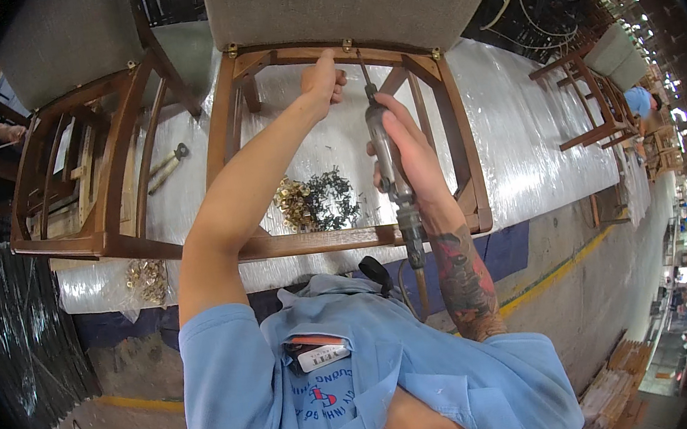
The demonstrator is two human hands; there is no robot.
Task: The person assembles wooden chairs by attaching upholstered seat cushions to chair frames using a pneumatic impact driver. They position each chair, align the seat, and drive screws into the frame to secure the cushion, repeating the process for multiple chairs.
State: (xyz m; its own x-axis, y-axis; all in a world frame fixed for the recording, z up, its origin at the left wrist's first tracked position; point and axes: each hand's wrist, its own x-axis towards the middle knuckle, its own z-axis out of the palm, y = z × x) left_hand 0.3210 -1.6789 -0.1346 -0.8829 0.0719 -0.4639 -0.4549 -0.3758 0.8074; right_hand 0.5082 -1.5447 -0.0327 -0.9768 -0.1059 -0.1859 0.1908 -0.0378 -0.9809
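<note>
A wooden chair frame (313,241) stands before me with a grey upholstered panel (338,6) at its far side. My right hand (406,137) is wrapped round a silver inline air screwdriver (388,159), its long bit pointing at the far rail (302,55). Beside the bit on that rail is a small brass bracket (348,45); more brackets sit near the corners. My left hand (324,81) is at the rail, fingers curled closed; what they hold, if anything, is hidden. Inside the frame lie piles of brass brackets (294,201) and black screws (332,199).
Plastic film (520,137) covers the bench. Another chair (105,172) stands to the left, with a metal tool (167,166) beside it. A plastic bag of brass parts (146,280) lies at the near left edge. The screwdriver's hose hangs near my body. People are at work left and far right.
</note>
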